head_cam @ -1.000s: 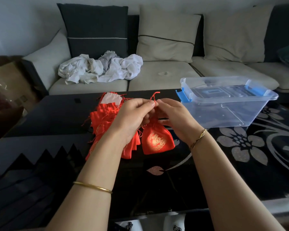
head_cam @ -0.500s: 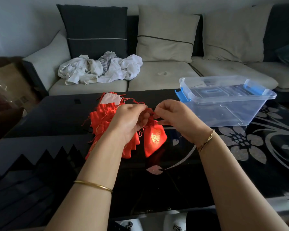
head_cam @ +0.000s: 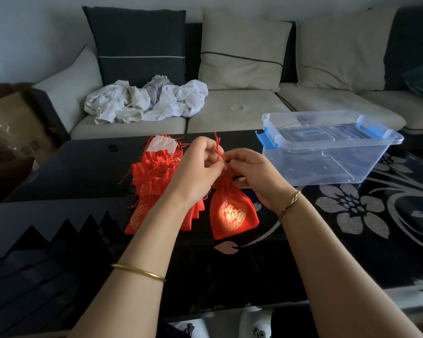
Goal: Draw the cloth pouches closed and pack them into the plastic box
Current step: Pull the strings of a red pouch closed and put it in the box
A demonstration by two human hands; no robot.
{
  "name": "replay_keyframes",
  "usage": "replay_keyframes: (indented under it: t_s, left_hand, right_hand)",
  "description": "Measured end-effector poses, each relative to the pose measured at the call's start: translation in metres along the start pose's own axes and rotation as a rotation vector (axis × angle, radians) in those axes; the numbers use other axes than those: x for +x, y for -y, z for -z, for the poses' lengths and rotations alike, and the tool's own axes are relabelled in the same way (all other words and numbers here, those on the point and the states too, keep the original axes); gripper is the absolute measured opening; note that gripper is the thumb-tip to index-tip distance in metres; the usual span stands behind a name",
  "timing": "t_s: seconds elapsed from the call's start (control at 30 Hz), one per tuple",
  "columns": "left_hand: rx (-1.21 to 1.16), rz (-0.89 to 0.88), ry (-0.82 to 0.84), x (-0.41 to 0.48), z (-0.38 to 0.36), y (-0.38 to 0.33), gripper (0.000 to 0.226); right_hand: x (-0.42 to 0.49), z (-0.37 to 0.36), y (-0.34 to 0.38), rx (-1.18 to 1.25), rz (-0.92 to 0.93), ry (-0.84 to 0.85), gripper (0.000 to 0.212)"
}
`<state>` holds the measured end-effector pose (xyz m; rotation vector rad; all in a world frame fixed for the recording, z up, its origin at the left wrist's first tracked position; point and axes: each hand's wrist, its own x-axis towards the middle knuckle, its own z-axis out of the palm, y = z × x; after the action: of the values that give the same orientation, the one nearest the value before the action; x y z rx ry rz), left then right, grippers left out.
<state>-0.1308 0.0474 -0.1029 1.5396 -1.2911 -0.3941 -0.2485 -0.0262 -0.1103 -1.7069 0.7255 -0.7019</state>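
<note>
Red cloth pouch [head_cam: 232,211] hangs over the bench [head_cam: 327,252], its drawstring [head_cam: 219,152] pinched by left hand [head_cam: 198,176] and right hand [head_cam: 257,176].

So the 1 red cloth drawstring pouch with the gold print [head_cam: 232,213] hangs upright, gold side facing up and its neck bunched in tight. Its thin red drawstring cord [head_cam: 218,148] is pinched right at the neck by the left hand [head_cam: 195,174] and the right hand [head_cam: 254,174], with the loose end sticking up above the fingers. Can't tell if its bottom touches the dark glossy table [head_cam: 83,172]. Just left of it is the messy pile of matching red cloth pouches [head_cam: 152,181], lying flat and overlapping with cords trailing out. The clear rectangular plastic box with blue latches [head_cam: 327,164] sits open-topped on the right, near the held pouch but apart from it.
</note>
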Motion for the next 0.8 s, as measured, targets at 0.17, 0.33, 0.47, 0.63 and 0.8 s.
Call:
replay_keyframes:
  t_s: [0.17,0.33,0.47,0.63,0.8]
  left_hand:
    - [0.137,-0.25,-0.079,-0.001,-0.007,0.009,0.022]
    - [0.185,-0.358,-0.154,-0.001,-0.009,0.008,0.037]
    - [0.221,-0.367,-0.161,-0.001,-0.01,0.005,0.044]
    - [0.189,-0.277,-0.19,-0.001,-0.006,0.003,0.041]
    - [-0.075,-0.009,-0.09,-0.005,-0.001,-0.002,0.027]
  right_hand:
    - [0.001,-0.003,-0.006,0.233,-0.144,0.149,0.021]
    - [-0.002,0.004,-0.005,0.335,-0.192,0.292,0.021]
    - [0.001,0.003,-0.006,0.25,-0.206,0.201,0.023]
    - [0.001,0.001,-0.002,0.201,-0.073,-0.068,0.018]
    - [-0.002,0.001,0.0,0.114,-0.05,-0.077,0.02]
